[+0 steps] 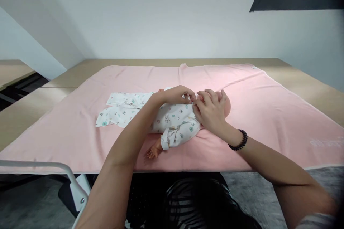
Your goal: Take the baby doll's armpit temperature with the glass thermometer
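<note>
The pink blanket (268,125) beneath the doll (174,116) bears faint, unreadable lettering (326,143).

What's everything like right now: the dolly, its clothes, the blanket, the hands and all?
Doll: lying down, head to the right.
Outfit: on the doll.
Pink blanket: spread out, a bit wrinkled.
Left hand: fingers bent, at the outfit's neckline.
Right hand: fingers curved, at the doll's head.
Bracelet: being worn.
Table: partly covered by the blanket.

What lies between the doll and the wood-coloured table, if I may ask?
In the head view, a pink blanket lies between them: it is spread over the wood-coloured table, and the doll lies on it.
</note>
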A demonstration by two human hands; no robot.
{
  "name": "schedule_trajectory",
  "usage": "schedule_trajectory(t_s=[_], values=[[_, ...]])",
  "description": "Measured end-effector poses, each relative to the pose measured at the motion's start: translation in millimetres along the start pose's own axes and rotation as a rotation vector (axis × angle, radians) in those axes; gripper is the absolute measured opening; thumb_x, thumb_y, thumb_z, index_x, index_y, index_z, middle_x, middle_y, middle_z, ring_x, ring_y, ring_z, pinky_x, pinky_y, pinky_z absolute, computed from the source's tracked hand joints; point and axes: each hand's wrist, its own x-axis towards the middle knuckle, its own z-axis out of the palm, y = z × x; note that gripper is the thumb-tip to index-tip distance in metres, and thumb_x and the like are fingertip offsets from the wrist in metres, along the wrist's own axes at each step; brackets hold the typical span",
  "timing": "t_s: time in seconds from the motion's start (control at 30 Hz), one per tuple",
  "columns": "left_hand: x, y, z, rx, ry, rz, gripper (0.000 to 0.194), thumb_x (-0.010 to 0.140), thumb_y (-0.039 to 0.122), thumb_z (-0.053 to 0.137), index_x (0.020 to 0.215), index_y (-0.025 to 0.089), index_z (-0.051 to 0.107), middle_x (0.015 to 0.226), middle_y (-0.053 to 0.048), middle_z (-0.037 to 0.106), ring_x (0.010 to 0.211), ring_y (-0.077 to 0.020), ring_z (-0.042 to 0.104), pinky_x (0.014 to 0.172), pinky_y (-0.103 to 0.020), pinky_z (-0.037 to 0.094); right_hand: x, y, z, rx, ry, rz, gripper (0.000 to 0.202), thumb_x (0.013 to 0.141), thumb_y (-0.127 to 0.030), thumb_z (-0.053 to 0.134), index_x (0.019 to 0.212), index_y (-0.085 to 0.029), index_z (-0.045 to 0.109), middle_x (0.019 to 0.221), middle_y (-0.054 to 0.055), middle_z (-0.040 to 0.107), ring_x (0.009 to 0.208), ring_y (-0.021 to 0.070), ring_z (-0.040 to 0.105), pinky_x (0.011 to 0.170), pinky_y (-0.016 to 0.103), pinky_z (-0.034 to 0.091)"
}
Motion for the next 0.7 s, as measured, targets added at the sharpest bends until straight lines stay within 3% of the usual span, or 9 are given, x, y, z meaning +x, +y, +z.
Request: schedule_trajectory(t_s=[0.2, 0.43, 0.7], values=[[-4.0, 3.8, -3.1, -0.004, -0.007, -0.04, 0.023, 0.087, 0.025, 0.06, 0.103, 0.019, 0.076, 0.095, -0.002, 0.075, 0.08, -0.0111, 0.062, 0.074, -0.025, 0.046, 1.8, -1.4, -4.6, -0.043, 0.002, -0.015, 0.02, 0.099, -0.025, 0.053, 0.09, -0.019, 0.069, 0.126, 0.007, 0.067, 0.123, 0.0303, 0.052, 0.11, 0.063, 0.025], [-7.3, 4.1, -6.8, -0.059, -0.049, -0.087, 0.025, 0.082, 0.032, 0.071, 0.103, 0.019, 0.075, 0.101, -0.003, 0.076, 0.086, -0.0133, 0.068, 0.079, -0.026, 0.05, 2.0, -0.5, -2.0, -0.051, 0.007, -0.026, 0.019, 0.098, -0.024, 0.054, 0.088, -0.018, 0.069, 0.126, 0.008, 0.066, 0.123, 0.0309, 0.051, 0.109, 0.062, 0.025], [-3.0, 2.8, -1.0, 0.006, -0.014, -0.129, 0.026, 0.079, 0.025, 0.066, 0.102, 0.017, 0.076, 0.1, -0.005, 0.076, 0.088, -0.0157, 0.067, 0.079, -0.027, 0.05, 1.5, 0.5, -3.1, -0.03, -0.023, -0.052, 0.021, 0.099, -0.025, 0.051, 0.091, -0.019, 0.07, 0.13, 0.01, 0.065, 0.125, 0.0325, 0.049, 0.11, 0.064, 0.023]])
